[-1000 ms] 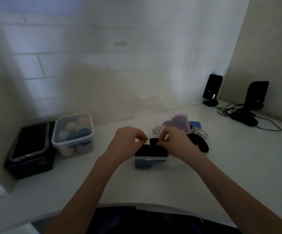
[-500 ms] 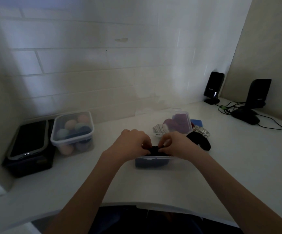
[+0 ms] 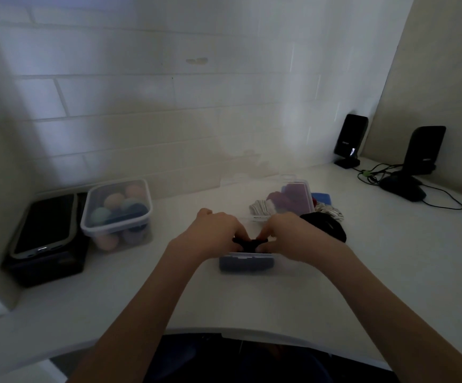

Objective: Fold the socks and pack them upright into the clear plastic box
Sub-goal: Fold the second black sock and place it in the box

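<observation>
We pinch a black sock (image 3: 247, 243) between both sets of fingers, left hand (image 3: 215, 233) and right hand (image 3: 293, 235) equally near. The clear box (image 3: 246, 262) sits directly beneath our fingers, its long axis running left to right.

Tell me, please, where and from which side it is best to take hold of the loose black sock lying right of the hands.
Probably pinch the black sock at its rounded end nearest the person, coming from above with the right hand. It lies flat and limp on the white countertop, its far end touching a striped sock, so the near end looks freest.
</observation>
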### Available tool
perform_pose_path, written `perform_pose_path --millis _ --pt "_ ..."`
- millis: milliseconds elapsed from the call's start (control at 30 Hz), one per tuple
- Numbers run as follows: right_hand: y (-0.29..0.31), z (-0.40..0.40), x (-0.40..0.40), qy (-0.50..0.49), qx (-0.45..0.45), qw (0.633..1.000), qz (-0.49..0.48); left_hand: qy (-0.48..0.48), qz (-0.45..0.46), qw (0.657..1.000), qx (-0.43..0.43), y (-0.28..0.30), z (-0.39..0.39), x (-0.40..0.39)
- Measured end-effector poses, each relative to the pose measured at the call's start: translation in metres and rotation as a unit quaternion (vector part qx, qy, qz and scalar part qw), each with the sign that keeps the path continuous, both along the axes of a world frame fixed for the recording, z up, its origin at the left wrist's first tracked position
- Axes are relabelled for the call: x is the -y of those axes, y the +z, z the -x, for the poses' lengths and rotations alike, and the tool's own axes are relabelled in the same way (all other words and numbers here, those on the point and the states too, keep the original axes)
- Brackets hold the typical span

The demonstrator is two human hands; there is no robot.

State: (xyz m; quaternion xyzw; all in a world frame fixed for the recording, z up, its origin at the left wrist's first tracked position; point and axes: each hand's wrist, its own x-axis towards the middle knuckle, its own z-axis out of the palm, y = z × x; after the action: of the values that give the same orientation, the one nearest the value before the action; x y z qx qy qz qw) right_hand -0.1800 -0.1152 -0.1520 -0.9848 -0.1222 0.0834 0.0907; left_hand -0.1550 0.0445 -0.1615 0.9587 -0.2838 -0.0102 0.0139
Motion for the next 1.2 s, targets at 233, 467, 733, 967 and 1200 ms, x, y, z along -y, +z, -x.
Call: perform_pose_path --millis 233,467,733,967,1200 --pt "0.005 0.001 0.01 0.045 -0.051 0.998 -0.011 -0.026 0.038 0.999 0.006 -0.002 -0.001 -0.002" --pt "0.003 -0.004 0.006 0.048 -0.063 0.997 0.015 -0.042 0.042 0.998 -0.03 0.0 -0.002 -0.004" --pt "0.007 -0.009 -0.007 0.038 -0.054 0.991 0.113 -0.051 0.009 0.998 -0.026 -0.004 -0.006 -0.001" --pt "0.011 -0.008 -0.015 0.032 -0.076 0.987 0.134 -0.039 0.018 0.999 -0.028 -0.008 -0.009 -0.001" --pt "0.008 0.005 0.004 0.024 -0.027 0.999 0.0 -0.008 0.148 0.989 -0.029 -0.007 0.0 -0.008"
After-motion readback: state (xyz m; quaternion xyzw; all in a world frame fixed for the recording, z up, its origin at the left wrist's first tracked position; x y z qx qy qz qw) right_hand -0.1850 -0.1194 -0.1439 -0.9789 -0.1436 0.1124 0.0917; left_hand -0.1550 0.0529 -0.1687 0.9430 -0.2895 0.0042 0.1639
